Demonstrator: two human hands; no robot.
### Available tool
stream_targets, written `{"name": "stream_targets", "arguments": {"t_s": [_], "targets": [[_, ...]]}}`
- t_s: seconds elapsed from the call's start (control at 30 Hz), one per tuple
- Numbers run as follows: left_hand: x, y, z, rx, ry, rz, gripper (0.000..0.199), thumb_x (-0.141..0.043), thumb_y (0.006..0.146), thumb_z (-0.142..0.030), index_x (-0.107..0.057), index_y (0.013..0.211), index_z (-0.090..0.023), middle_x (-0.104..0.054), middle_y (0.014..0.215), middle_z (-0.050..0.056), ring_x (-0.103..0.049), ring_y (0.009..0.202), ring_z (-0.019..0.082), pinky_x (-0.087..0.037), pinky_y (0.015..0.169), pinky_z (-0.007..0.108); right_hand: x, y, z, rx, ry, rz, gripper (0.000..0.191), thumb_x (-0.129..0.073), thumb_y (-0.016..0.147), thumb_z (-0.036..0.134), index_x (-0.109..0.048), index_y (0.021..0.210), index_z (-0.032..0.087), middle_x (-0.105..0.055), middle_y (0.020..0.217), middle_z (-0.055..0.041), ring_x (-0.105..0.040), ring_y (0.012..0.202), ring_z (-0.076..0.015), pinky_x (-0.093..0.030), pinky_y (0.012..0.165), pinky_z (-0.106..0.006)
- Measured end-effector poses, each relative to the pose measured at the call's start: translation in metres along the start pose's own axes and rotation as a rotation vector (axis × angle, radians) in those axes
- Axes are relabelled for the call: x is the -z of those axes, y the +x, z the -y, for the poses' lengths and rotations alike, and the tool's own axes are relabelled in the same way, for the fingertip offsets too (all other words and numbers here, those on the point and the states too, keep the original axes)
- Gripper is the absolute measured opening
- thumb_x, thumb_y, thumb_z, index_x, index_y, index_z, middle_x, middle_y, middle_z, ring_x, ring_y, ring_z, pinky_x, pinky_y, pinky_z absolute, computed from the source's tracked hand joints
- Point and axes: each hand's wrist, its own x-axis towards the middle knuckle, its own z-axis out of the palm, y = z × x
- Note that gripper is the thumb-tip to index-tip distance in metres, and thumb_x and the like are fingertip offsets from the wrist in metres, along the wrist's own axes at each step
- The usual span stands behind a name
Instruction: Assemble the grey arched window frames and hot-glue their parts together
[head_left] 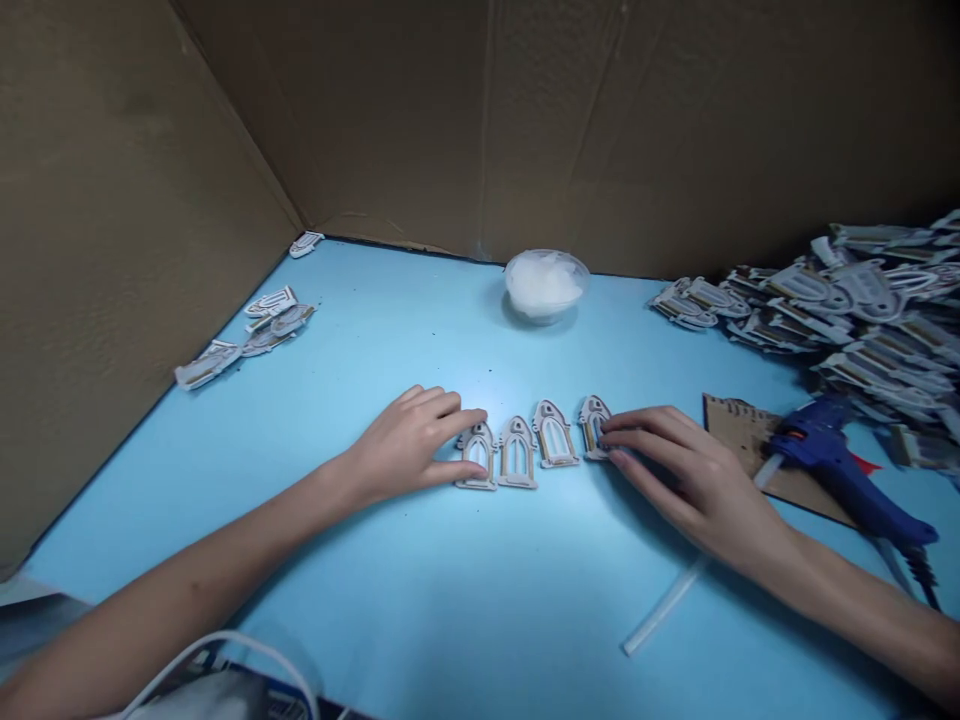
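Several small arched white-and-gold window-shaped pieces lie in a row on the blue table. My left hand (416, 440) holds the leftmost piece (478, 456) between thumb and index finger. Beside it, untouched, are a second piece (517, 454) and a slightly raised, tilted third one (556, 436). My right hand (694, 480) has its fingertips on the right edge of the rightmost piece (595, 426), with the thumb near its lower side. A clear glue stick (664, 608) lies partly beneath the right forearm.
A clear bowl of white material (546, 287) stands at the back. A blue glue gun (847, 465) rests on cardboard (731, 430) at the right, before a large heap of pieces (862, 300). More pieces (274, 320) lie left. Cardboard walls (390, 130) border the blue table (390, 330).
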Motion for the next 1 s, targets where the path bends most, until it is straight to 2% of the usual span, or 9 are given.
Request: {"name": "stream_targets", "arguments": {"t_s": [0.1, 0.2, 0.33, 0.4, 0.47, 0.63, 0.83, 0.9, 1.0], "targets": [[-0.002, 0.009, -0.008, -0.002, 0.063, -0.016, 0.078, -0.038, 0.097, -0.080, -0.061, 0.140, -0.019, -0.065, 0.101, 0.009, -0.060, 0.090, 0.022, -0.041, 0.080, 0.034, -0.006, -0.011, -0.005, 0.054, 0.085, -0.025, 0.030, -0.057, 0.098, 0.016, -0.064, 0.123, 0.032, -0.070, 0.119, -0.0100, -0.066, 0.110, -0.0292, -0.058, 0.087, -0.049], [0.012, 0.011, 0.005, 0.047, 0.161, -0.056, 0.074, -0.034, 0.103, -0.073, -0.048, 0.155, -0.021, -0.064, 0.117, 0.011, -0.061, 0.093, 0.021, -0.045, 0.083, 0.035, -0.008, -0.015, -0.010, 0.105, 0.116, -0.066, 0.040, -0.056, 0.097, 0.017, -0.062, 0.131, 0.036, -0.068, 0.128, -0.0096, -0.066, 0.115, -0.0300, -0.058, 0.087, -0.049], [0.049, -0.014, 0.063, 0.447, 0.403, -0.273, 0.040, -0.043, 0.108, -0.036, -0.067, 0.133, -0.017, -0.064, 0.127, 0.013, -0.057, 0.115, 0.026, -0.044, 0.103, 0.042, -0.007, -0.017, -0.013, 0.196, 0.117, -0.106, 0.037, -0.052, 0.100, 0.017, -0.062, 0.131, 0.035, -0.067, 0.126, -0.0095, -0.067, 0.112, -0.0264, -0.059, 0.083, -0.044], [0.062, -0.035, 0.099, 0.687, 0.499, -0.365, 0.037, -0.052, 0.098, -0.029, -0.069, 0.129, -0.018, -0.064, 0.129, 0.012, -0.054, 0.120, 0.031, -0.042, 0.106, 0.047, -0.006, -0.017, -0.013, 0.238, 0.106, -0.096, 0.034, -0.051, 0.101, 0.016, -0.063, 0.130, 0.030, -0.066, 0.125, -0.0101, -0.065, 0.112, -0.0238, -0.058, 0.084, -0.039], [0.066, -0.055, 0.129, 0.783, 0.499, -0.357, 0.043, -0.061, 0.089, -0.030, -0.069, 0.130, -0.018, -0.063, 0.131, 0.014, -0.051, 0.123, 0.036, -0.042, 0.105, 0.051, -0.006, -0.017, -0.013, 0.260, 0.098, -0.084, 0.030, -0.052, 0.102, 0.014, -0.064, 0.127, 0.024, -0.064, 0.125, -0.0112, -0.063, 0.115, -0.0221, -0.057, 0.087, -0.036], [0.058, -0.072, 0.159, 0.785, 0.441, -0.329, 0.024, -0.060, 0.090, -0.030, -0.076, 0.104, -0.019, -0.066, 0.115, 0.014, -0.053, 0.114, 0.036, -0.042, 0.100, 0.055, -0.008, -0.017, -0.014, 0.271, 0.106, -0.085, 0.026, -0.050, 0.103, 0.011, -0.063, 0.125, 0.018, -0.062, 0.124, -0.0127, -0.060, 0.115, -0.0202, -0.052, 0.091, -0.033], [0.061, -0.054, 0.141, 0.616, 0.264, -0.372, 0.029, -0.049, 0.103, -0.034, -0.073, 0.107, -0.019, -0.068, 0.115, 0.013, -0.058, 0.113, 0.028, -0.043, 0.106, 0.047, -0.007, -0.015, -0.012, 0.246, 0.133, -0.080, 0.025, -0.051, 0.103, 0.009, -0.063, 0.123, 0.017, -0.063, 0.118, -0.0115, -0.059, 0.111, -0.0187, -0.051, 0.090, -0.033], [0.070, -0.054, 0.129, 0.490, 0.122, -0.305, 0.026, -0.055, 0.102, -0.037, -0.075, 0.105, -0.021, -0.069, 0.120, 0.008, -0.061, 0.113, 0.023, -0.045, 0.107, 0.040, -0.007, -0.014, -0.011, 0.221, 0.153, -0.080, 0.025, -0.053, 0.102, 0.008, -0.063, 0.123, 0.018, -0.064, 0.117, -0.0107, -0.060, 0.111, -0.0184, -0.051, 0.091, -0.033], [0.085, -0.055, 0.112, 0.293, -0.294, -0.042, 0.022, -0.064, 0.100, -0.040, -0.081, 0.103, -0.026, -0.063, 0.129, 0.008, -0.060, 0.116, 0.023, -0.047, 0.098, 0.036, -0.008, -0.014, -0.011, 0.187, 0.177, -0.076, 0.027, -0.055, 0.101, 0.007, -0.063, 0.123, 0.020, -0.064, 0.117, -0.0098, -0.060, 0.110, -0.0189, -0.052, 0.092, -0.035]]}}
